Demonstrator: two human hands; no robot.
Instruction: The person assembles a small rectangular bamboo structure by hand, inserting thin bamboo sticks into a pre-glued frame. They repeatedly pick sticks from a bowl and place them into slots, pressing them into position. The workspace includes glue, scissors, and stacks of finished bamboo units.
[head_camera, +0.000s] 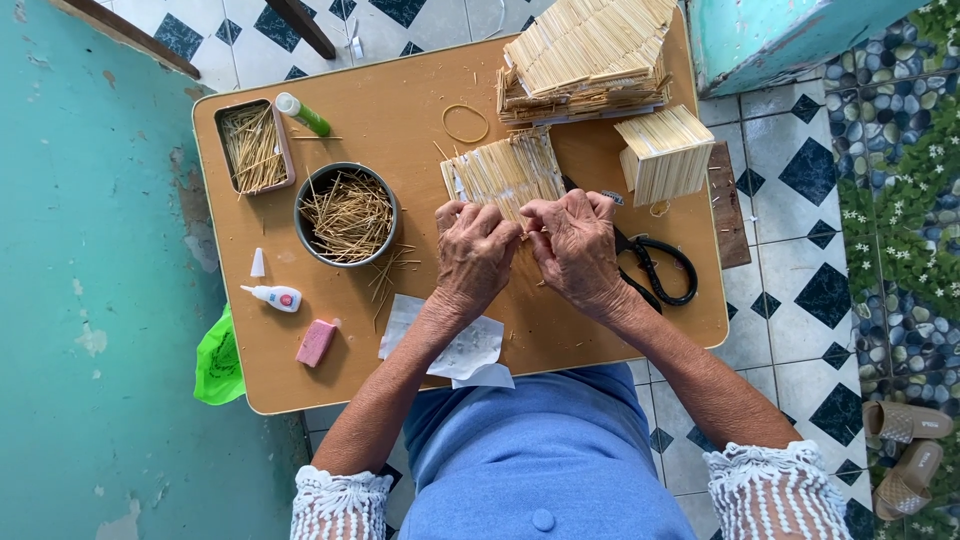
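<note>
Plywood tabletop (300, 385) is sitting mid-frame over checkered floor tiles (800, 200). Left hand (472, 255) and right hand (572, 245) are together pinching a flat, ribbed straw panel (500, 172).

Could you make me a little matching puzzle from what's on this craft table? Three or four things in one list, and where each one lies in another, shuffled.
Things:
1. round bowl of sticks
2. black scissors
3. pink block
4. rubber band

Places:
A. by the table's near edge, left of the white paper
B. on bare tabletop, left of the big stick model
C. just right of the right hand
D. left of the left hand, beside the rectangular tin

Pairs: 1-D, 2-C, 3-A, 4-B
</note>
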